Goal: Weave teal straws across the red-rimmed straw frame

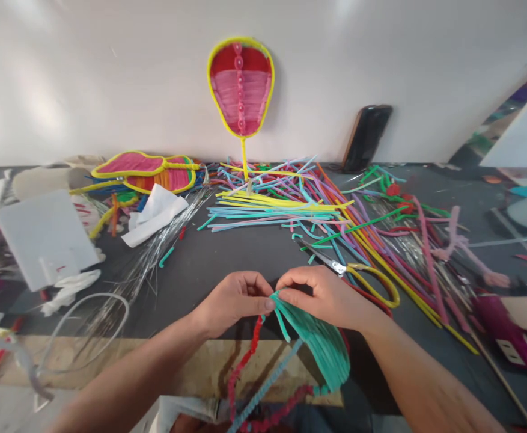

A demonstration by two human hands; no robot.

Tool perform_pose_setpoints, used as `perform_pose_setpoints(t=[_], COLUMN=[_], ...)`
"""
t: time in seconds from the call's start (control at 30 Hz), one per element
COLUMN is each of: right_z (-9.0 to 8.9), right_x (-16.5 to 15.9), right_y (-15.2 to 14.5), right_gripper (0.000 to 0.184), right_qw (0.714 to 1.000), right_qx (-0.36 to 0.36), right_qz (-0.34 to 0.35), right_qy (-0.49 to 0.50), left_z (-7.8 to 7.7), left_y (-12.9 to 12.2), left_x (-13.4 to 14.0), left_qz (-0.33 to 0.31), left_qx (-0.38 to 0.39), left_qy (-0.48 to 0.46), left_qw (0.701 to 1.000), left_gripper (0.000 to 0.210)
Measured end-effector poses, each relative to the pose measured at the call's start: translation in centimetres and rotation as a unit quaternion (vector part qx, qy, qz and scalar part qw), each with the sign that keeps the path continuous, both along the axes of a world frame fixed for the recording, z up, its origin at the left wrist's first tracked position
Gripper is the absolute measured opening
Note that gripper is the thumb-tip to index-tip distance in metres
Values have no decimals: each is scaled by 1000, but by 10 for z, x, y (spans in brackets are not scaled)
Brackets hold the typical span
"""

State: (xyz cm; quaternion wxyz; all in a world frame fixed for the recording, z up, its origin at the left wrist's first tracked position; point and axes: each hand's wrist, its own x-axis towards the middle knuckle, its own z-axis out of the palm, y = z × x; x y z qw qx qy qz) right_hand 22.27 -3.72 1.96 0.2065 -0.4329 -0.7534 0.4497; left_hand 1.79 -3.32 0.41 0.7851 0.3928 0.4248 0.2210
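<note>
Near the front edge of the table, my left hand (pixel 243 302) pinches the edge of a pipe-cleaner piece with thumb and forefinger. My right hand (pixel 319 296) is closed on the same spot, its fingertips almost touching the left ones. The piece has a broad band of teal pipe cleaners (pixel 328 352), laid side by side, and one short loose end hangs below my fingers. A red fuzzy rim (pixel 249 355) curves down from there, and a light blue pipe cleaner (pixel 270 376) runs across beneath. My fingers hide the exact point of grip.
Scissors with yellow handles (pixel 371 282) lie right of my hands. Loose pipe cleaners (pixel 281 210) and wires (pixel 155 252) cover much of the table. A finished pink paddle shape (pixel 241 90) stands at the wall, with a phone (pixel 366 138) beside it. A purple glue gun (pixel 511 331) lies far right.
</note>
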Motion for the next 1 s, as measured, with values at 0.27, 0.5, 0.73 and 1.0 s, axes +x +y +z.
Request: perform_pose_setpoints(t=[0.27, 0.5, 0.73, 1.0], right_z=[-2, 1, -5, -4], right_x=[1, 3, -2, 0], right_y=[2, 3, 3, 3], right_gripper=[9, 14, 12, 13], right_qw=[991, 991, 979, 992], right_qx=[117, 105, 162, 100], right_qz=[53, 83, 102, 79], right_qy=[-24, -19, -70, 3], left_z=[-1, 0, -4, -1], left_y=[0, 0, -1, 1], left_x=[1, 2, 2, 0], left_qz=[7, -4, -7, -4], left_qx=[-10, -8, -12, 11], left_qy=[4, 16, 19, 14], left_qw=[1000, 1000, 1000, 1000], left_gripper=[28, 29, 29, 29])
